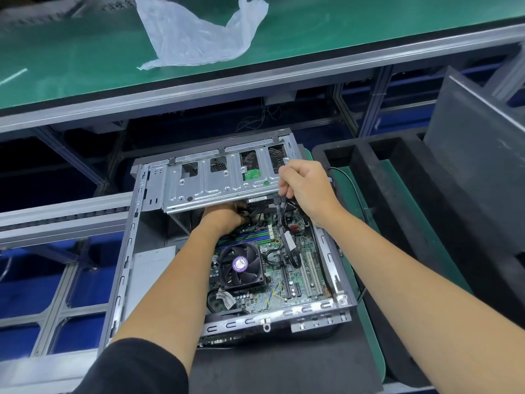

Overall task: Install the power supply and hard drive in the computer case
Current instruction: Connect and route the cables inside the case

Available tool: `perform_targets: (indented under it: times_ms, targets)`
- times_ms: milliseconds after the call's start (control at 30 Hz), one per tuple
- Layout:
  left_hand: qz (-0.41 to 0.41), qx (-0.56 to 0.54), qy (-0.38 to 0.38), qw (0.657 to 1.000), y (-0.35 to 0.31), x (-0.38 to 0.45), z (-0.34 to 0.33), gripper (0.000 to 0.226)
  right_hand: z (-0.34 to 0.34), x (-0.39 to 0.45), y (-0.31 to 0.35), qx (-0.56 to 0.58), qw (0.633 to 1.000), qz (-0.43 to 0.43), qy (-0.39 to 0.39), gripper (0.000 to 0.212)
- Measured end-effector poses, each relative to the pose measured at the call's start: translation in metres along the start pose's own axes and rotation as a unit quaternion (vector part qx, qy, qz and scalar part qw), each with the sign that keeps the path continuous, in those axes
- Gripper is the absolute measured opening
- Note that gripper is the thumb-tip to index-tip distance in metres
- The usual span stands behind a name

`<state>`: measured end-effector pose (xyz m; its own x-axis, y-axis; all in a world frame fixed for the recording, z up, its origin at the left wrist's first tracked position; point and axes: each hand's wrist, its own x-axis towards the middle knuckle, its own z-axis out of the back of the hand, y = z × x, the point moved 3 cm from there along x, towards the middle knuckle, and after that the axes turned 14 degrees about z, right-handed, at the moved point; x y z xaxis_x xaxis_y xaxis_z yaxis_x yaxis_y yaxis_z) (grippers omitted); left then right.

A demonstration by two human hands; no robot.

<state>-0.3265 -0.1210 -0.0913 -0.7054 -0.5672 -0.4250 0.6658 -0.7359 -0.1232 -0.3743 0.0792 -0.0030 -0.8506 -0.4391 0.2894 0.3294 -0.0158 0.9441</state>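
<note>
An open computer case (227, 240) is shown lying on its side on a dark mat (284, 365), with its grey metal frame exposed. At its left, a pale grey box, apparently the power supply (153, 265), is seen beside the left forearm. The left hand (224, 217) is reached under the raised drive cage (224, 177); its fingers are curled among cables there, but what is held cannot be told. On the green motherboard (284, 268), a black CPU fan (241, 265) with a round purple label is seen; its writing is too small to be read. Through the cage's cut-outs, the hard drive (251, 169) is visible as a dark body with a small green circuit board. A white label under the cage edge is blurred and unreadable. At the right, the right hand (306, 189) is closed at the cage's right end, with a black cable (279, 214) pinched in its curled fingers. Beyond the case, a crumpled clear plastic bag (199, 32) is seen on a green conveyor belt (71, 61). Black foam packing (412, 194) is placed at the far right.
</note>
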Motion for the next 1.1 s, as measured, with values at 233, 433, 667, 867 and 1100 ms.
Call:
perform_targets:
  times_ms: [233, 433, 667, 867, 1100]
  targets:
    - [-0.009, 0.033, -0.035, 0.999, 0.0010, -0.0004, -0.0020, 0.042, 0.0008, -0.0006, 0.0022, -0.002, 1.000, 0.005, 0.001, 0.030]
    - [-0.059, 0.074, -0.061, 0.994, -0.0038, -0.0042, -0.0014, 0.041, 0.0003, -0.0007, 0.0019, -0.001, 1.000, 0.004, 0.002, 0.030]
    - [-0.059, 0.063, -0.076, 0.993, -0.0045, -0.0056, -0.0029, 0.037, 0.0000, -0.0011, 0.0020, 0.001, 1.000, 0.002, 0.000, 0.031]
    - [-0.027, 0.051, -0.058, 0.997, -0.0032, -0.0032, -0.0027, 0.038, 0.0001, -0.0002, 0.0002, 0.001, 1.000, 0.000, -0.002, 0.031]
    - [0.001, 0.046, -0.043, 0.998, -0.0013, -0.0011, 0.0001, 0.029, -0.0005, -0.0004, -0.0009, 0.001, 1.000, 0.001, 0.000, 0.030]
